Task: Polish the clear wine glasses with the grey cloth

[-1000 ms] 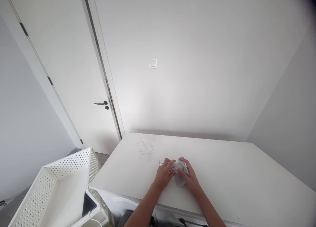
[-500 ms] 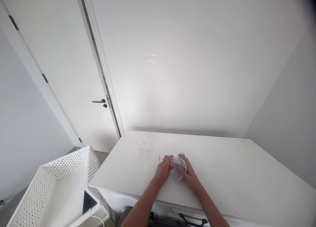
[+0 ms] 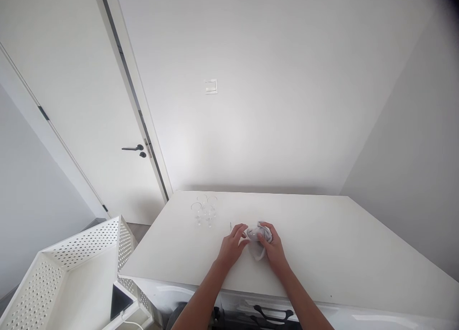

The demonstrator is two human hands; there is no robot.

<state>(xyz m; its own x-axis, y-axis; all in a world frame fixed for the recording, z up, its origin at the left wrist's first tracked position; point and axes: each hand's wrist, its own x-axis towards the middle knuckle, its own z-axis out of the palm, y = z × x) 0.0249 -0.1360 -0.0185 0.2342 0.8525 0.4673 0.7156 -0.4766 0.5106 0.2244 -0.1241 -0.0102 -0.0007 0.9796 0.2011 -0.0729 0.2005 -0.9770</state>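
A clear stemmed glass [image 3: 252,233] lies on its side between my hands, low over the white tabletop, its foot pointing left. My left hand [image 3: 232,246] is curled around the glass at the stem and lower bowl, thumb and fingers slightly apart. In my right hand [image 3: 275,249] a pale grey cloth [image 3: 264,231] is bunched against the rim end of the bowl, with part of it hanging down towards the table. The cloth and fingers hide the mouth of the glass. Farther left stand several clear stemmed glasses [image 3: 204,209], upright and close together.
The white table [image 3: 308,234] reaches back to the wall. A white perforated cart [image 3: 84,272] stands at its left, holding a dark-screened device [image 3: 120,301] with a white cable. Behind it is a white door [image 3: 82,105] with a black handle [image 3: 132,148].
The cloth is more bunched around the rim end of the glass. My left fingers have loosened slightly on it. The whole view has shifted a little to the right.
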